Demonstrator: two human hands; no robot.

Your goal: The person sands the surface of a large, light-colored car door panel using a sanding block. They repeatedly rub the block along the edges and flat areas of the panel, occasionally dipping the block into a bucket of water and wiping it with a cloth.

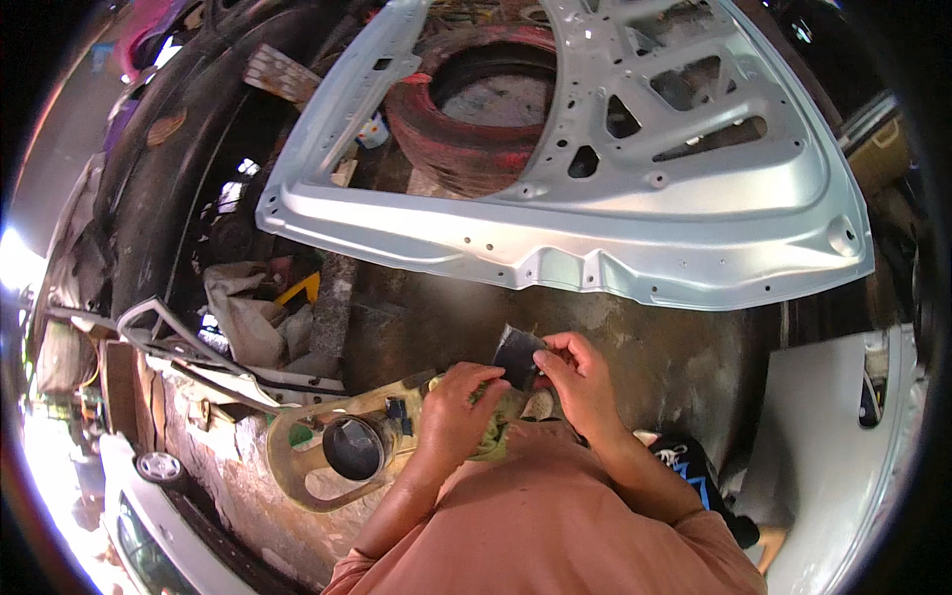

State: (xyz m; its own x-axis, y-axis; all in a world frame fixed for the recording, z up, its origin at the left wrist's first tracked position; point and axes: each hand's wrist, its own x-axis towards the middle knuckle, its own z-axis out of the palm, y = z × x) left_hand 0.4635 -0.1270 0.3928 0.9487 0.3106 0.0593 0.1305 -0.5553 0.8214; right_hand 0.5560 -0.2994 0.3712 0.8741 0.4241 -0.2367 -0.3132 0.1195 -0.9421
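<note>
A small dark sheet that looks like sandpaper (518, 357) is held up in front of my chest, between my two hands. My right hand (585, 385) pinches its right side between thumb and fingers. The fingers of my left hand (456, 409) close at its lower left edge. Just below my left hand hangs a yellow-green cloth (493, 439), partly hidden by the hand and my shirt. Beyond both hands lies a silver-blue car door panel (416, 220), untouched, with its cut-outs facing up.
Under the panel sits a red-smeared tyre (451, 159). At left, a dark round container (354, 448) rests on a cream plastic chair (288, 466). A grey panel (808, 436) leans at right, near a black printed cloth (684, 466). A white car (149, 526) stands lower left.
</note>
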